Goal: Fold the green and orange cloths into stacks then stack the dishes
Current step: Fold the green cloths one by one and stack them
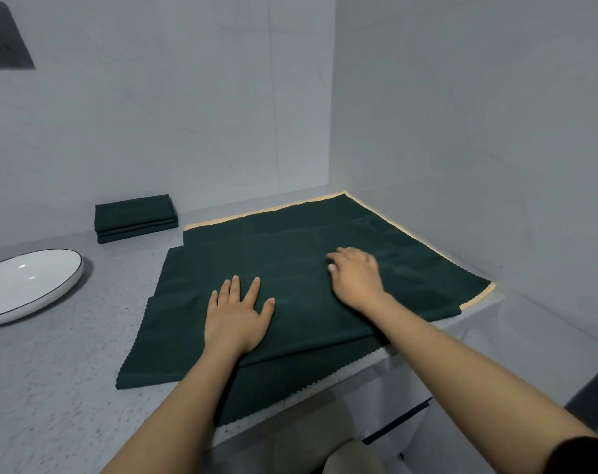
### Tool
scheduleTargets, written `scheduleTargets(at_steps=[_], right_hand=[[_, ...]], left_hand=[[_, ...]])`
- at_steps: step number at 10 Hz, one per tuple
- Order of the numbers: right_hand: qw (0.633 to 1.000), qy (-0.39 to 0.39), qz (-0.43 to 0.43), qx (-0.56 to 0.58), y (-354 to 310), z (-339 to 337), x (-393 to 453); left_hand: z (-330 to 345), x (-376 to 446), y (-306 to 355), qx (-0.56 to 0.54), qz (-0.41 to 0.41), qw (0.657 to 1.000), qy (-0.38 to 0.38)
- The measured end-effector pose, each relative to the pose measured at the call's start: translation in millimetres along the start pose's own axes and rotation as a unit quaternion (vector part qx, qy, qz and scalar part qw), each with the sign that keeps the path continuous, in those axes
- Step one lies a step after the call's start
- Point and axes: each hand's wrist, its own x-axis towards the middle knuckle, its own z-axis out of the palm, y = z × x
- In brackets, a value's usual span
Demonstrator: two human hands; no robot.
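The person stands at a grey speckled countertop [68, 388] set into a corner of pale walls, and the cloth-folding part of the job is plainly the step in hand. A pile of dark green cloths with zigzag-cut edges [290, 268] lies spread flat in the right half of the counter, its near edge hanging a little over the front. A thin pale orange cloth edge [410, 230] peeks out along the far and right sides, so at least one orange cloth lies beneath the green ones.

The left hand [237, 314] rests palm down on the near part of the top cloth, fingers straight and spread, gripping nothing. The right hand [355, 277] sits farther off and to the right on the same cloth; it is blurred, its fingers seem bent toward the fabric, and I cannot tell whether they pinch it or merely press.

At the far left, against the wall, a neat stack of folded dark green cloths [136, 217] is already made. A white oval dish with a thin dark rim [27, 285] waits at the left edge, untouched.

My guess is the top green cloth is being smoothed before a fold. Next it wants lifting by an edge alone, so the layers beneath stay put, then doubling over squarely.
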Motion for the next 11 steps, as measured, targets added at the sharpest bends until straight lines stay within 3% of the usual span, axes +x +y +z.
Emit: scheduleTargets(at_steps=[2, 3, 8, 11], right_hand=[[0.986, -0.143, -0.07, 0.038, -71, 16, -34], [0.986, -0.154, -0.062, 0.006, -62, 20, -40], [0.979, -0.145, 0.136, -0.052, 70, -7, -33], [0.979, -0.141, 0.133, -0.064, 58, -10, -32]], left_hand=[[-1, 0, 0, -0.003, 0.002, 1.0, 0.0], [-2, 0, -1, -0.005, 0.005, 1.0, 0.001], [0, 1, -4, -0.004, 0.004, 1.0, -0.004], [2, -1, 0, -0.002, 0.003, 1.0, -0.006]])
